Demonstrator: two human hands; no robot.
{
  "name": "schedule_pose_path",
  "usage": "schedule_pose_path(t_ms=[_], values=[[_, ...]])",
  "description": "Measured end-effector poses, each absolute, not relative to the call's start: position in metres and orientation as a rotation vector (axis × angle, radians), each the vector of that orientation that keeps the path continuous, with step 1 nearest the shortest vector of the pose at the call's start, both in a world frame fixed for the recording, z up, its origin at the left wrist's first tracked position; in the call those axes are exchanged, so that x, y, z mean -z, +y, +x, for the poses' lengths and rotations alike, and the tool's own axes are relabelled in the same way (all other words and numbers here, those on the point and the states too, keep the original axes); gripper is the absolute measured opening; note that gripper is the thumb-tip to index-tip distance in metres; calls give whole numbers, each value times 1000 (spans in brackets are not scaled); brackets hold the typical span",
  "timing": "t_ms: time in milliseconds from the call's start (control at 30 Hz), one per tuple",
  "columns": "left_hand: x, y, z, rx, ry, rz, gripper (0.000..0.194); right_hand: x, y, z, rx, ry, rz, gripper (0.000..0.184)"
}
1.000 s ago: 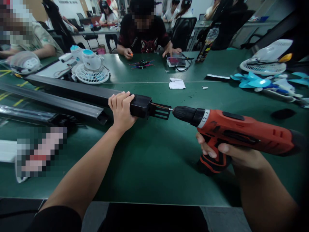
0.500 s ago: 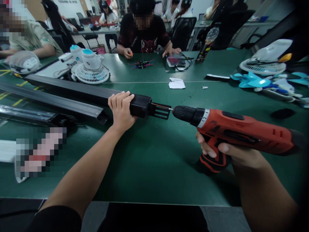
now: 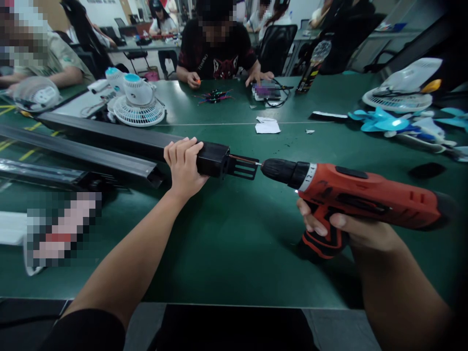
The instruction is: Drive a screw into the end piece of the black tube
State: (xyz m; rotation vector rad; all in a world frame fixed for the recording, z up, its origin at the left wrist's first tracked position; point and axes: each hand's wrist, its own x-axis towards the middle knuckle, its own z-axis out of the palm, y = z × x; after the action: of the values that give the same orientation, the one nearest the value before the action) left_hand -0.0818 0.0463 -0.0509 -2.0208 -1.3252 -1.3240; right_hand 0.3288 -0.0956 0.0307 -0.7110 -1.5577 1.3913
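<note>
My left hand (image 3: 184, 165) is wrapped around a long black rail (image 3: 109, 135) near its right end, where a black end cap (image 3: 219, 165) with prongs sticks out. My right hand (image 3: 343, 228) grips the handle of a red and black cordless drill (image 3: 361, 195). The drill lies level, pointing left, and its bit touches the end cap's prongs. Rail and drill are held just above the green table (image 3: 234, 243).
Two more black rails (image 3: 76, 158) lie to the left. White desk fans (image 3: 138, 105) and blue fan blades (image 3: 383, 122) sit on the table. A scrap of paper (image 3: 267, 126) lies in the middle. A person in a black shirt (image 3: 219, 48) works opposite; another sits far left.
Almost nothing has changed; the view has shifted very slightly, and both hands keep their grips with the drill bit against the end cap.
</note>
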Motion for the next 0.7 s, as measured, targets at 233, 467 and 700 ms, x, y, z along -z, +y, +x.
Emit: schedule_pose_path(t_ms=[233,467,700], values=[[49,45,-81,1360,-1309,-2042,65,-31,-94,329,-1398,-1558,-703,37],[49,45,-81,1365,-1326,-2055,63,-30,-93,327,-1407,-1548,-649,37],[49,45,-82,1329,-1377,-2069,66,-29,-93,328,-1410,-1538,-660,40]])
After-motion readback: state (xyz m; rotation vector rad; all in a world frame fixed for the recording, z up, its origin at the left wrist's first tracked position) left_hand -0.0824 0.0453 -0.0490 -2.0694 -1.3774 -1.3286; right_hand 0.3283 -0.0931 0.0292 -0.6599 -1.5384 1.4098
